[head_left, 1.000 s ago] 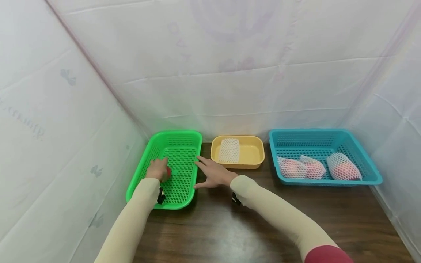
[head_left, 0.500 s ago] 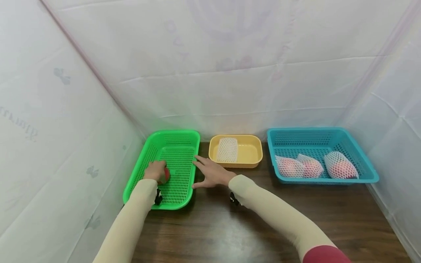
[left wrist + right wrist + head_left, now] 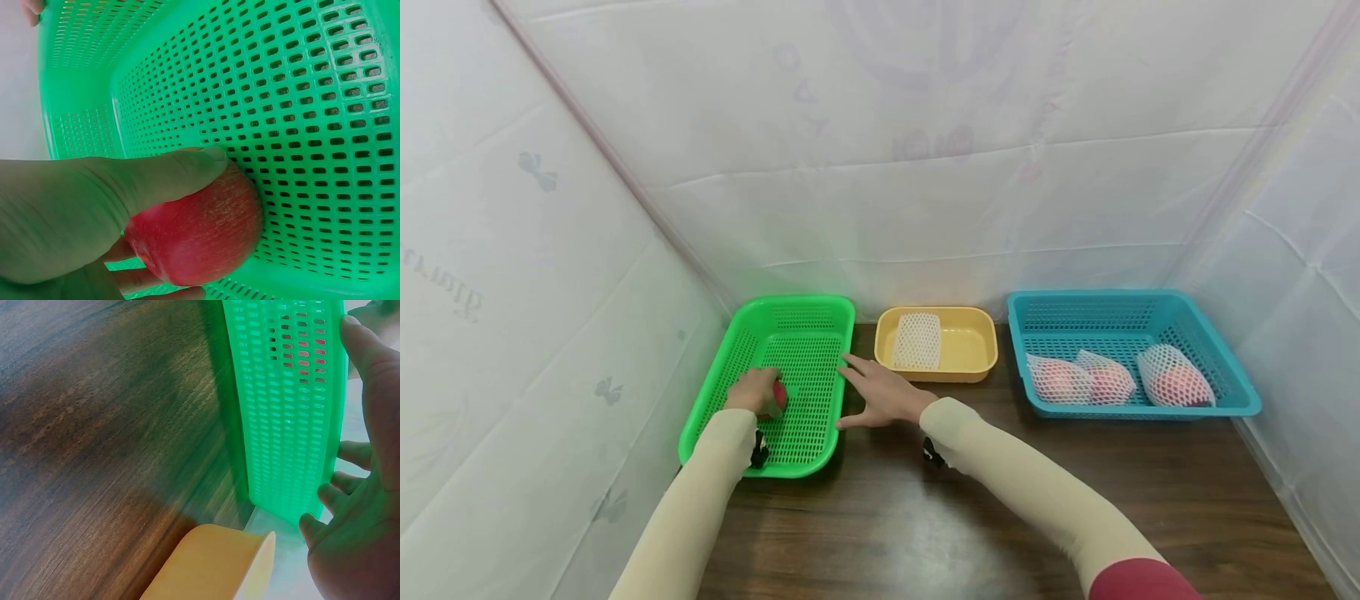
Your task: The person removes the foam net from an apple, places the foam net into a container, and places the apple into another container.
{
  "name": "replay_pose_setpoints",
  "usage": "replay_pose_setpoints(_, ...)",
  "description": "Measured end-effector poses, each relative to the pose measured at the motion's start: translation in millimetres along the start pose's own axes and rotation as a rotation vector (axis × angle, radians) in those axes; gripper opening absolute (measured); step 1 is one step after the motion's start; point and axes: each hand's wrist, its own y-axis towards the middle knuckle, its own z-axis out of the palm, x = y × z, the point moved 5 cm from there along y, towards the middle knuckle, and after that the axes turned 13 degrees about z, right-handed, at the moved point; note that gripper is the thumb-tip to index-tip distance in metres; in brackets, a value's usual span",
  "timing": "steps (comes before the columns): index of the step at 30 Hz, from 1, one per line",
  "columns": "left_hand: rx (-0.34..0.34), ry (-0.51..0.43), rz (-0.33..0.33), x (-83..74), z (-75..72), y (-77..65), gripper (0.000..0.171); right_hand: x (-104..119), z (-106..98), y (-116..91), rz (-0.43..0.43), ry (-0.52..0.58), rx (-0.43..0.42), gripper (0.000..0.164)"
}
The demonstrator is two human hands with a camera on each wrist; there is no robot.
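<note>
A red apple (image 3: 200, 231) lies low in the green perforated basket (image 3: 808, 358). My left hand (image 3: 754, 392) grips it, with the thumb (image 3: 181, 175) across its top and the other fingers curled beneath; part of the apple is hidden by the hand. At the basket's right side, my right hand (image 3: 883, 393) is spread wide, thumb and fingertips at the rim (image 3: 337, 419). Through the basket wall's slots, a bit of red shows in the right wrist view.
Right of the green basket stands a small yellow tray (image 3: 973, 346) with white foam netting (image 3: 917, 342) inside. Farther right, a blue basket (image 3: 1082, 321) holds several red fruits (image 3: 1178, 383) in white foam nets. Pale sheeting (image 3: 880, 192) walls the brown wooden table (image 3: 970, 533).
The head view has shifted slightly. A little more of the apple shows beside my left hand, while my right hand stays at the basket rim.
</note>
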Motion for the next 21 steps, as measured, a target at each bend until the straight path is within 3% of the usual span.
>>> replay_pose_setpoints(7,-0.03,0.022,0.006,0.6,-1.6,-0.6,0.071,0.3,-1.5,-1.1,0.007,-0.014,0.008,0.105)
replay_pose_setpoints(13,-0.088,0.045,0.064,-4.5,-2.4,-0.4,0.066,-2.2,-2.3,-1.8,0.012,-0.024,0.009,0.104)
replay_pose_setpoints(21,-0.148,0.014,0.09,-9.7,0.5,-0.6,0.066,-8.9,-11.1,-4.6,-0.01,0.01,-0.056,0.103)
